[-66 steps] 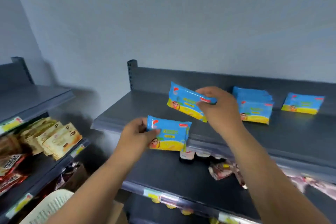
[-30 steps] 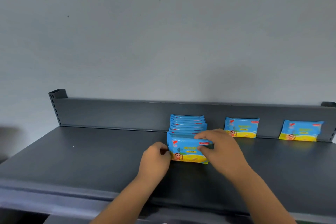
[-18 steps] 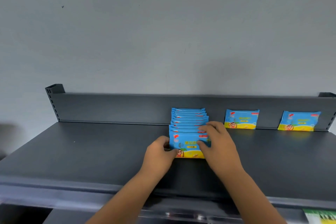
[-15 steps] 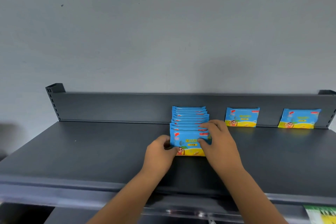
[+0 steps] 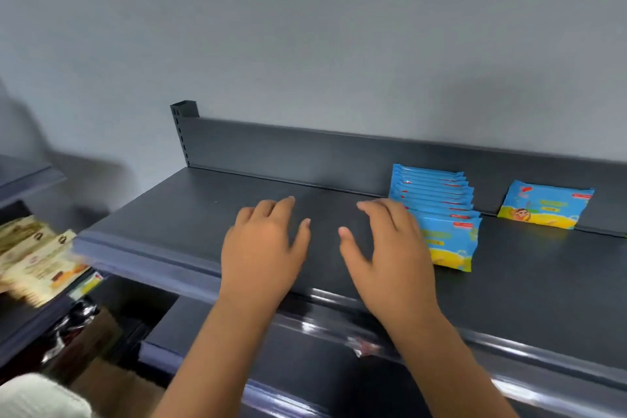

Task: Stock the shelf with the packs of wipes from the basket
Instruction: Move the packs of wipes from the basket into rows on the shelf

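Grey painted wall (image 5: 305, 27) behind dark grey metal shelf (image 5: 203, 214). Blue-and-yellow plastic wipe packs (image 5: 441, 214) stand upright on shelf in front-to-back row, faces forward, probably for tidy display. Lone pack (image 5: 546, 205) of same kind leans on back panel (image 5: 288, 153). Left hand (image 5: 268, 248) and right hand (image 5: 386, 248) both empty, fingers spread over bare shelf. Right hand just beside row, contact unclear. No basket identifiable. White object (image 5: 34, 397) at lower left cut off. Beige snack packets (image 5: 34, 258) at far left blurred.

I count one row of wipes packs (image 5: 441, 214), about ten, though the far edges blur together, plus one single pack (image 5: 546, 205) to its right. Two hands are mine: left hand (image 5: 264, 248) and right hand (image 5: 390, 254). The beige packets (image 5: 37, 258) at the left are too blurred to count.
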### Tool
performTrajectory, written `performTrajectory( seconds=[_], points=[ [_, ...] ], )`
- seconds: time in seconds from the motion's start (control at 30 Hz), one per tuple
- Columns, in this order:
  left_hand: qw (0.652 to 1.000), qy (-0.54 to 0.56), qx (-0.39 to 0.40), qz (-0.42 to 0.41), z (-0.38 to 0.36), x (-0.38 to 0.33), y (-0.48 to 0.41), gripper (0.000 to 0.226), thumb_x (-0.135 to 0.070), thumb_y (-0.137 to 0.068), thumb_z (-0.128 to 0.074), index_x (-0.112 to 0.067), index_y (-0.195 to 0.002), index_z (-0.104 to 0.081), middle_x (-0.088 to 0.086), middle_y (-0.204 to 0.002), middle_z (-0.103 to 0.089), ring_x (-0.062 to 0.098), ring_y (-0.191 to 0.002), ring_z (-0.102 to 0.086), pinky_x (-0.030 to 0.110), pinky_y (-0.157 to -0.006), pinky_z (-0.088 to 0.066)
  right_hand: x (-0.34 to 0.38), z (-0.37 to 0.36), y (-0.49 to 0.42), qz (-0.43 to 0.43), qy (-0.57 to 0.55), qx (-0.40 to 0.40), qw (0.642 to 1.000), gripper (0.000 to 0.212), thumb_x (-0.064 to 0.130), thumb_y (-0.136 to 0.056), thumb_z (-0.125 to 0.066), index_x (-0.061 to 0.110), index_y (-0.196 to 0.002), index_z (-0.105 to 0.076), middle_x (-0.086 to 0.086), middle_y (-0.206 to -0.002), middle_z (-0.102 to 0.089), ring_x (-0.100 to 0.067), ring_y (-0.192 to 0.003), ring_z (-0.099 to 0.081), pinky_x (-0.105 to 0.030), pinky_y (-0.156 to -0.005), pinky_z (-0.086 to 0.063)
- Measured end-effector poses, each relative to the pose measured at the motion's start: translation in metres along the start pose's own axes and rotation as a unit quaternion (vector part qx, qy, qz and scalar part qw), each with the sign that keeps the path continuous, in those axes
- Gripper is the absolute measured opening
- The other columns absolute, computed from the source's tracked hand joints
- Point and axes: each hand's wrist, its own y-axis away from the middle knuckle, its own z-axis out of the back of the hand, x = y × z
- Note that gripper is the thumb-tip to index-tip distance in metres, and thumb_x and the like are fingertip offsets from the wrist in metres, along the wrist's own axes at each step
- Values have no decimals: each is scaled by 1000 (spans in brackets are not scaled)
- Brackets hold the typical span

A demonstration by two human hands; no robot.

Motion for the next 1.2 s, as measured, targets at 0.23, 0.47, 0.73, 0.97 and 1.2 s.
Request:
performTrajectory(
  seconds=[0.23, 0.47, 0.73, 0.97, 1.2],
  points=[
    [981, -108, 12, 159, 49, 120, 77, 52, -58, -92, -42, -25, -124, -66, 2, -116, -70, 36, -103, -63, 48, -81, -55, 109, -89, 21, 150, -113, 186, 964, 38, 46, -98, -52, 19, -124, -62, 5, -125, -59, -19, -115, -55, -36, -92, -51],
    [927, -171, 18, 334, 108, 240, 183, 43, -53, -93, -56, -22, -122, -68, 1, -119, -69, 32, -107, -62, 47, -83, -56, 232, -180, 92, 245, -176, 348, 887, 41, 47, -101, -50, 24, -133, -58, 8, -133, -56, -13, -123, -51, -30, -92, -50],
    [850, -127, 29, 511, 176, 368, 293, 39, -39, -96, -62, -19, -129, -66, 6, -131, -65, 33, -114, -59, 43, -96, -52, 334, -267, 181, 164, -227, 557, 782, 37, 53, -98, -51, 34, -129, -59, 13, -130, -59, -10, -118, -57, -35, -94, -52],
    [797, -14, 24, 604, 161, 427, 346, 34, -30, -96, -60, -21, -129, -66, 6, -120, -69, 23, -96, -64, 34, -80, -54, 374, -323, 227, 137, -177, 661, 717, 37, 40, -102, -54, 25, -136, -59, 10, -136, -58, -12, -123, -56, -30, -96, -46],
    [739, 36, 68, 669, 106, 494, 364, 31, -25, -94, -61, -18, -124, -65, 11, -124, -67, 35, -111, -63, 43, -92, -53, 394, -410, 280, 143, -77, 715, 680, 33, 40, -96, -60, 18, -120, -65, -3, -115, -69, -27, -108, -66, -35, -82, -50]
  ],
)
